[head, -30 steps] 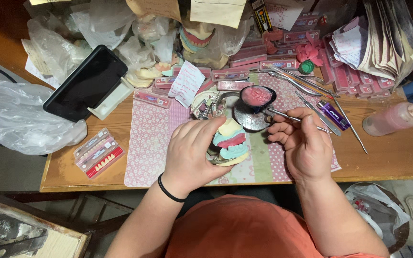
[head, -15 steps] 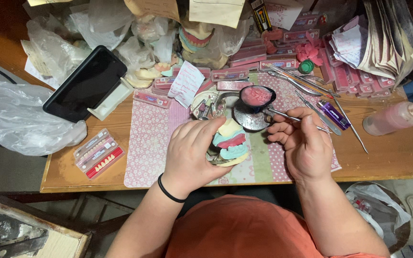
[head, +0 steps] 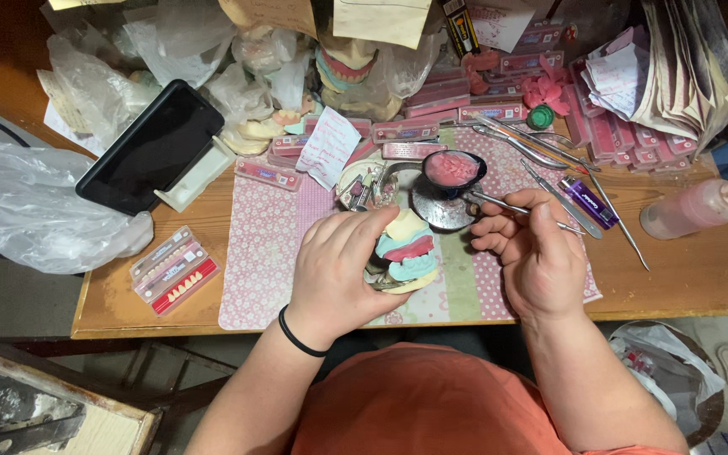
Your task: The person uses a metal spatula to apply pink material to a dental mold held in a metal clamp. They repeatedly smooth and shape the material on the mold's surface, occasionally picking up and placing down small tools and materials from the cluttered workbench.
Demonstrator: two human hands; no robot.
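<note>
Left hand (head: 339,274) gripping dental model (head: 406,251), right hand (head: 537,253) pinching metal tool (head: 511,208), table edge (head: 676,307) close

dental model (head: 406,251) cream, teal and pink; small dish (head: 452,171) black with pink wax; mat (head: 267,244) pink floral print; worktop (head: 693,270) brown wood; phone (head: 149,145) black; wristband (head: 297,337) black.

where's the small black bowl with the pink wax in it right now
In the head view, the small black bowl of pink wax sits centre-right on the patterned mat, just above the right hand and beyond the dental cast in the left hand.
</note>
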